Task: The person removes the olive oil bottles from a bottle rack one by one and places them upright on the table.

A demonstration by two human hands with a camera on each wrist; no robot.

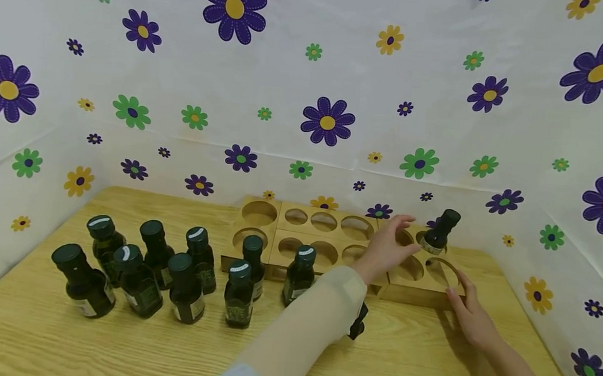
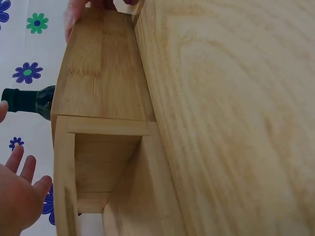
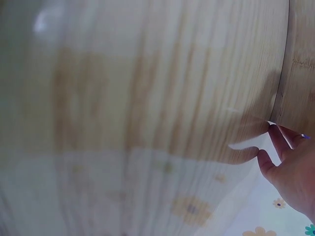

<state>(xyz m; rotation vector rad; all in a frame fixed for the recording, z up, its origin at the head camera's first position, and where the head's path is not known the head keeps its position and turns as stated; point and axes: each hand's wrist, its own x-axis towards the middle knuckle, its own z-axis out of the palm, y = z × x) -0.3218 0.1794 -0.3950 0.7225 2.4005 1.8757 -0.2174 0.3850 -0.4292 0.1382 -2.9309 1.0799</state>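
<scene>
- Dark bottle leaning in the back right hole of the wooden rack, cap tipped toward the flowered backdrop; judged only part-way seated, since the base sits in the hole while the neck stands off upright.
- Left hand stretched across the rack just beside that bottle, fingers straight and spread, closed around nothing; from the left wrist view, a gap visible between palm and bottle.
- Right hand laid against the rack's front right corner, fingers extended flat on the wood rather than wrapped round it; likely placed there to keep the rack from sliding on the table.
- Left forearm in a pale sleeve angled up from the lower middle, wrist raised over the front holes; right forearm low, entering from the lower right corner.
- Group of matching bottles standing upright on the table left of the rack, well apart from both hands.
</scene>
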